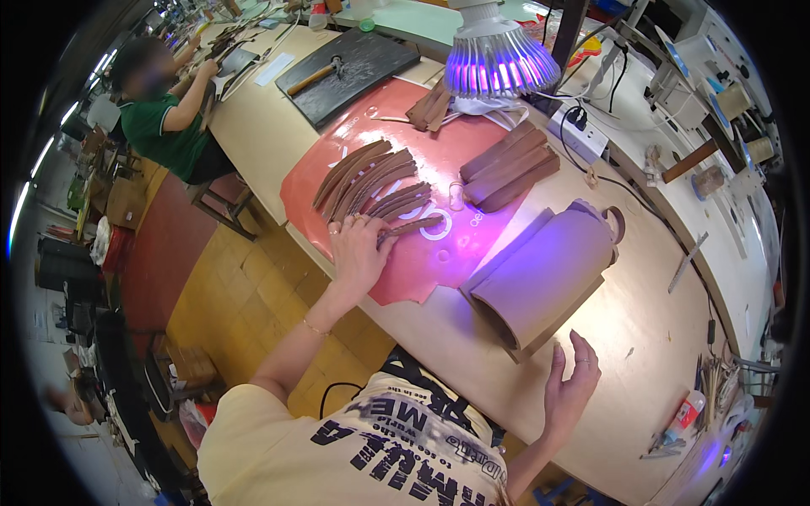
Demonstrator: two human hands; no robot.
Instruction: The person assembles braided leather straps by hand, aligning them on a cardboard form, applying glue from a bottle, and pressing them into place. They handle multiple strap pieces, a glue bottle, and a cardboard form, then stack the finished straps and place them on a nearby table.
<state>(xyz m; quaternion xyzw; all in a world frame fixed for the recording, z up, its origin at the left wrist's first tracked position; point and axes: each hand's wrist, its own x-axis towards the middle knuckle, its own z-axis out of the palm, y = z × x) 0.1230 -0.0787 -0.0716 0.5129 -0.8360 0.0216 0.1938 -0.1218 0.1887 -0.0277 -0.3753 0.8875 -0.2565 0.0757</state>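
Observation:
My left hand [359, 249] is at the near end of a group of narrow brown leather-like strips [354, 177]. Its fingers and thumb close on the end of the nearest strip [415, 225], which lies on a glossy pink-red sheet [392, 287]. My right hand [572, 384] hovers by the table's near edge with fingers apart and nothing in it. Just beyond it lies a large rolled brown sheet [540, 274]. Wider brown pieces [510, 169] rest in a fanned stack on the pink-red sheet, and a smaller bundle [429, 105] sits farther back.
A lamp [500, 59] with a purple glow hangs over the far side. A hammer [314, 76] rests on a black slab [354, 72]. A power strip [578, 131] and cables run along the right. At far left, a person in green [164, 126] works at the same table.

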